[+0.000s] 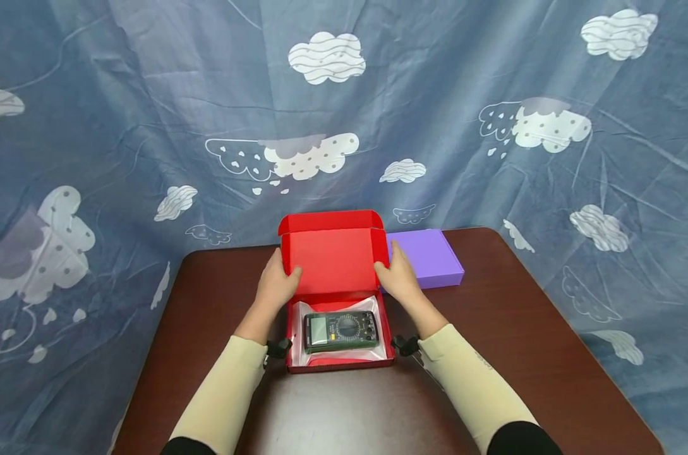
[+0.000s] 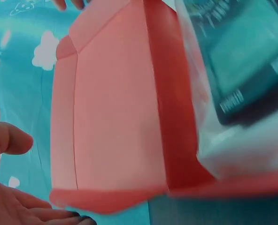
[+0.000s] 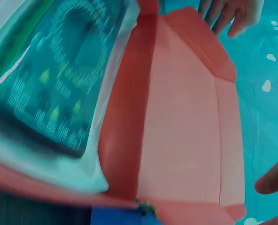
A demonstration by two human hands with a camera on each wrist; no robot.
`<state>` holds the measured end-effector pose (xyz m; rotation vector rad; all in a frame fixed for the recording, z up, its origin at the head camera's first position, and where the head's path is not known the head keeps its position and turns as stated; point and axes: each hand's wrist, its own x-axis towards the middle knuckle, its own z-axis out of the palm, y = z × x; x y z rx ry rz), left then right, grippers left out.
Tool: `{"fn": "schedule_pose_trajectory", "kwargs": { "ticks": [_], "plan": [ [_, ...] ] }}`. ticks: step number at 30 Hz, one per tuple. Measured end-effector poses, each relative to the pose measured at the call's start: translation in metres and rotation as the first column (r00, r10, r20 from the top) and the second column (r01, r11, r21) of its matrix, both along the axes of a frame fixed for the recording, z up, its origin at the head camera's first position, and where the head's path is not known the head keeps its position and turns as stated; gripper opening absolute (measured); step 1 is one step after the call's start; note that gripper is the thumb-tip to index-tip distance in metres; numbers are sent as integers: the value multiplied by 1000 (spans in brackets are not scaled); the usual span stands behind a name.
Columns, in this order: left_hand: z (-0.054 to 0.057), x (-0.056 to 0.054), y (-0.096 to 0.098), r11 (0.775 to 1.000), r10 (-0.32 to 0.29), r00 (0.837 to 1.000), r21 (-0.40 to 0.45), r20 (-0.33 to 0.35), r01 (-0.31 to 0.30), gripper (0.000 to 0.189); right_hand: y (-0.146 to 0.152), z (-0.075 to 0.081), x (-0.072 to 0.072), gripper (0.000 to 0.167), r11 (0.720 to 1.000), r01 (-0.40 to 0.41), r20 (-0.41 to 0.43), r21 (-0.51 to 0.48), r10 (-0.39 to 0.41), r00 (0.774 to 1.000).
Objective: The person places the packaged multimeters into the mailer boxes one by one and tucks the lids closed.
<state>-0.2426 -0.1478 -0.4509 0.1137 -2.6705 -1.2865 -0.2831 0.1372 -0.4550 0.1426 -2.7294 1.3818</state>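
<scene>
A red cardboard box (image 1: pixel 344 364) stands on the table with its lid (image 1: pixel 331 260) raised at the back, its side flaps and front flap spread. Inside it lies a dark multimeter (image 1: pixel 342 331) with a grey screen and round dial, on clear plastic wrapping (image 1: pixel 298 342). My left hand (image 1: pixel 274 282) is at the lid's left edge, thumb and fingers spread apart. At the right edge is my right hand (image 1: pixel 400 276), its thumb over the lid's side in the head view. Both wrist views show gaps between the thumbs (image 3: pixel 273 180) and the lid (image 2: pixel 115 112).
A closed purple box (image 1: pixel 426 254) sits behind and right of the red one, partly hidden by the lid and right hand. The brown table (image 1: pixel 520 354) ends at a blue cloud-patterned curtain (image 1: pixel 446 126) hanging at the back and sides.
</scene>
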Motion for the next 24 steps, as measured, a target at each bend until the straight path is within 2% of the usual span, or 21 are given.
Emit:
{"fn": "schedule_pose_trajectory", "kwargs": {
  "ticks": [3,7,12,19,24],
  "plan": [
    [2,-5,9,999,-4,1000,44,16,3,69,-10,0,2,76,997,-59,37,-40,61,997],
    [2,-6,17,997,25,998,75,49,-29,81,-23,2,7,82,992,-102,24,-70,104,994],
    [1,-3,20,996,14,999,89,42,-18,78,-32,5,12,88,987,-140,26,-83,142,989],
    [0,3,19,986,-22,999,165,48,14,78,-32,2,16,88,986,-117,41,-122,123,992],
    [-3,11,15,978,-14,1000,209,-26,19,74,-28,2,23,87,968,-93,42,-232,105,994]
  ]
}}
